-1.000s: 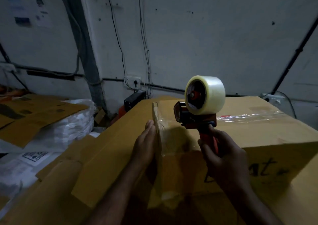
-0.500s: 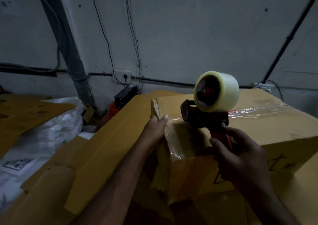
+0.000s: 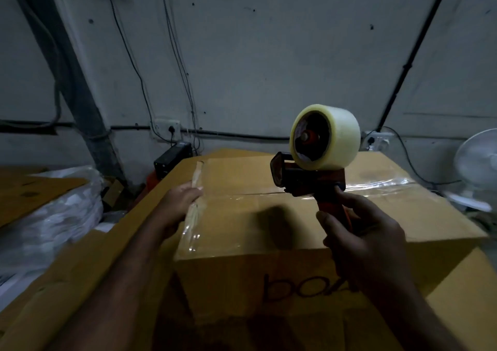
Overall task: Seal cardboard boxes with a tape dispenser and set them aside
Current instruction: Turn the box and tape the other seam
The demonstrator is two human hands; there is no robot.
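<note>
The left hand (image 3: 183, 203) lies flat, fingers pressing tape down the cardboard box's (image 3: 269, 232) left top edge. The right hand (image 3: 360, 240) is clamped round the tape dispenser's (image 3: 317, 162) handle, held upright above the taped seam. Both hands remain where they were half a second ago.

Premises: packing or storage room, dimly lit. Bare grey wall (image 3: 269, 55) with loose cables (image 3: 183, 68) dropping to surface sockets (image 3: 168, 127). Stock: flat cardboard sheets (image 3: 32, 186) lying on plastic-wrapped bundles (image 3: 61, 211); large taped cardboard box (image 3: 269, 264); tape dispenser (image 3: 309, 173) carrying a clear roll. White fan (image 3: 476, 162) at far right.
</note>
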